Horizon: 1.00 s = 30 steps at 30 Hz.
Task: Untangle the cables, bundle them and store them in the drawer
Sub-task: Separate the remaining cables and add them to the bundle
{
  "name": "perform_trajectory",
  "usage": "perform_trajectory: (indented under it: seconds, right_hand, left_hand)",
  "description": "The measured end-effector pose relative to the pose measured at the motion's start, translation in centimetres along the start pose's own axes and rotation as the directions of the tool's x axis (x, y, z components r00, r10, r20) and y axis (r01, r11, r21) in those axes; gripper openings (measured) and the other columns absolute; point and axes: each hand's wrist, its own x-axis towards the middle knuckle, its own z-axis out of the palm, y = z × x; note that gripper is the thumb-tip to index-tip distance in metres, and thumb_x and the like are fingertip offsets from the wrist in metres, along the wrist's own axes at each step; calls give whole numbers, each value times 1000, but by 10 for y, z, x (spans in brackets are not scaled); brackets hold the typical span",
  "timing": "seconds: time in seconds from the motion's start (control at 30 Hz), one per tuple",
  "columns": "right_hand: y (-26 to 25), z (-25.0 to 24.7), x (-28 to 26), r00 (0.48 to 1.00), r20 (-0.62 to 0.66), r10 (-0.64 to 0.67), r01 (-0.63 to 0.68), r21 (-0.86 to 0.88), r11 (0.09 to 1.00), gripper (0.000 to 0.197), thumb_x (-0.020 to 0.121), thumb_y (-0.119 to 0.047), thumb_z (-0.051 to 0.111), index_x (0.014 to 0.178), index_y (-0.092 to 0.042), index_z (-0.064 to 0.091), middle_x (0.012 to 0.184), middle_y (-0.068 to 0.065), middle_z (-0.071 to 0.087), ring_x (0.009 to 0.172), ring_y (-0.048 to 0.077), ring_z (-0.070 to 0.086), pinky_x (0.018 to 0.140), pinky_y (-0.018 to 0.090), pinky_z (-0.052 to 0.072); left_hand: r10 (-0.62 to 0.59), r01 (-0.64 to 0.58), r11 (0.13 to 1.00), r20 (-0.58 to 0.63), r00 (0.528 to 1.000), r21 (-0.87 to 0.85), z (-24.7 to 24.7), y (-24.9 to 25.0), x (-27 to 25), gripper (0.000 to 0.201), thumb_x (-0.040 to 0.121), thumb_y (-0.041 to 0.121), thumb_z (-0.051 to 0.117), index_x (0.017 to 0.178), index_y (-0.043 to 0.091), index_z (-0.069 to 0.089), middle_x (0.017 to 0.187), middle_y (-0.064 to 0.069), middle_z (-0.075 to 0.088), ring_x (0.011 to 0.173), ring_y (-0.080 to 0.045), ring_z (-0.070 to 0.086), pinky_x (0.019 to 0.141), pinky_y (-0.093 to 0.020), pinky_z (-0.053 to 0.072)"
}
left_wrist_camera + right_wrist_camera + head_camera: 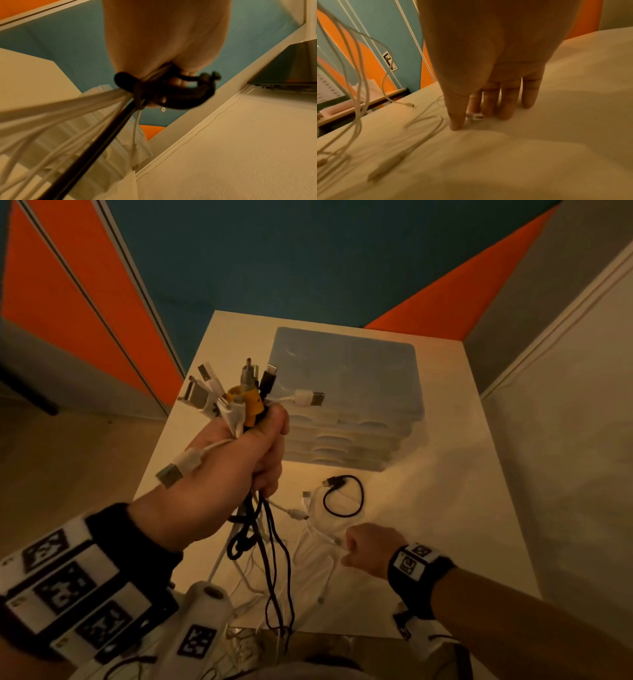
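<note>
My left hand [253, 453] is raised above the table and grips a bundle of cables [239, 402]. White, black and yellow connectors stick up out of the fist, and the black and white cords [270, 559] hang down to the table. From the left wrist, the left hand [163, 40] shows the cords [68, 121] running out under it. My right hand [370, 546] is down on the table. In its wrist view the right hand [488, 67] points its fingertips onto the surface, and thumb and forefinger pinch a small white connector [475, 116].
A short black cable [342, 496] lies in a loop on the white table [445, 508], with loose white cables [315, 559] beside it. A translucent plastic drawer unit [342, 378] stands at the back. Walls close in on the right.
</note>
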Motion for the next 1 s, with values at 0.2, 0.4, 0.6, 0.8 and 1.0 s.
perform_trajectory:
  seconds: [0.2,0.4,0.6,0.8,1.0]
  right_hand:
    - [24,-34,-13,978,-208,-25,79,256,964,7,88,-36,61,88,-29,60,86,-9,61,78,14,57,70,28,44]
    - [36,-115,-54,781,-625,-2,412,512,754,22,84,-12,71,78,-32,65,74,-7,64,66,7,58,64,16,43]
    - [0,-172,-95,636,-757,-150,712,500,493,18,74,-18,81,77,-29,67,77,-10,67,74,9,61,72,21,50]
    - [-38,-184,-112,605,-723,-334,774,434,461,21,76,-16,73,93,-29,73,90,-14,72,84,7,68,77,19,51]
    - [-54,-181,-104,539,-787,-302,824,418,382,18,77,-29,71,94,-36,73,95,-7,72,93,17,68,83,29,53]
  left_hand:
    - [35,-23,988,-78,996,150,1,3,2,28,98,39,45,80,18,51,53,4,38,43,-20,41,66,-46,58]
    - [53,-37,983,-85,995,179,4,1,8,26,99,30,41,80,20,55,52,2,36,43,-16,35,59,-40,54]
    - [165,-146,926,-25,986,349,14,8,9,6,85,31,66,81,27,63,57,6,58,57,-17,61,50,-13,47]
    - [198,-210,945,75,977,251,30,2,15,27,77,-4,74,90,15,61,52,19,57,55,14,55,62,-1,42]
    - [159,-161,975,25,987,155,30,-28,40,45,74,52,76,108,23,70,69,15,62,67,22,59,88,-10,47]
